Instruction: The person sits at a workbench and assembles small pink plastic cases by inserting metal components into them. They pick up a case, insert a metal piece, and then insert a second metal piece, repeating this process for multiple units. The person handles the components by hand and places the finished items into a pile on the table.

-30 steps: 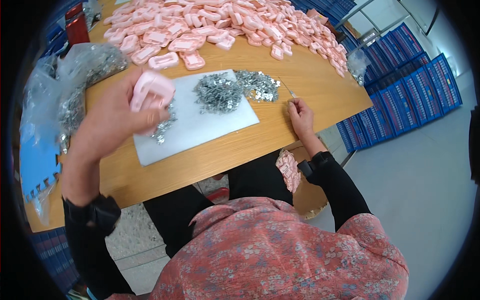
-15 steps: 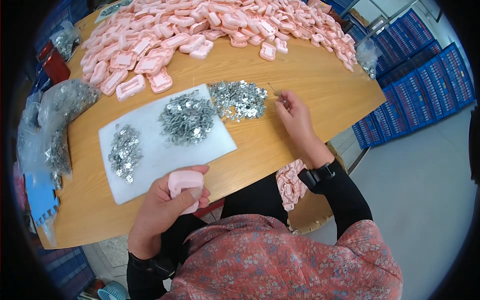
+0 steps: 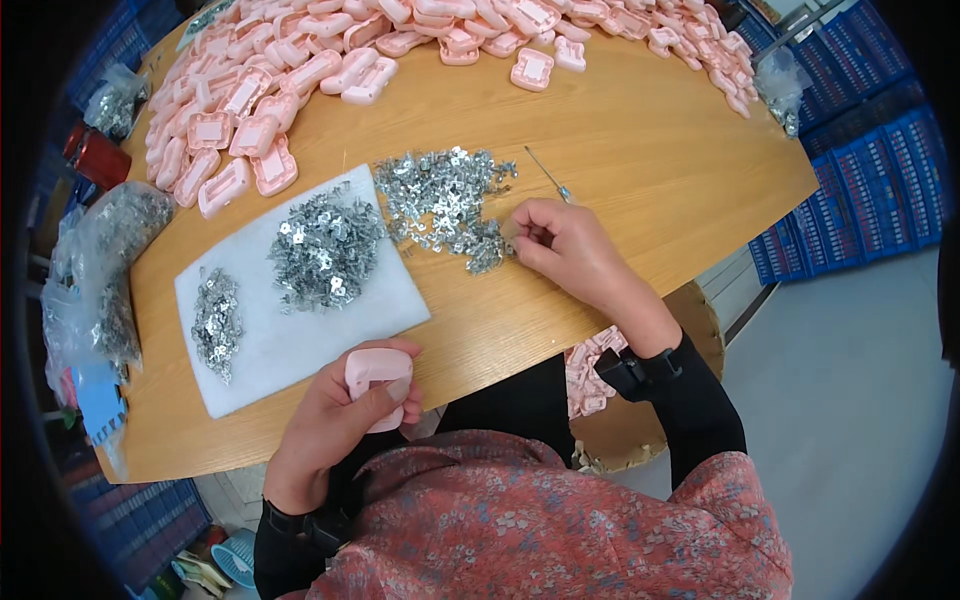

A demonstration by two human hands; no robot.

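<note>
In my left hand (image 3: 325, 425), closed around it, is a pink plastic shell (image 3: 372, 364) with a cut-out in its side, held near the table's front edge. My right hand (image 3: 578, 252) is at the right edge of a loose heap of small silver metal clips (image 3: 440, 200). Its thumb and forefinger are pinched together there, and whatever is between them is hidden. Just beyond that hand lies a thin metal tool (image 3: 548, 174) with a bluish end. To the left, a white foam sheet (image 3: 270, 355) bears two more piles of clips, one large (image 3: 330, 250) and one small (image 3: 217, 325).
Many pink shells (image 3: 300, 70) are heaped across the table's far side. Plastic bags of metal parts (image 3: 115, 270) and a red canister (image 3: 100, 160) stand along the left. Blue racks (image 3: 870, 190) are at right. A box of pink pieces (image 3: 595, 375) sits below the table edge.
My right hand has moved from beside the thin tool to the clip heap, leaving the tool on the table. My left hand still holds the shell. The view has shifted slightly.
</note>
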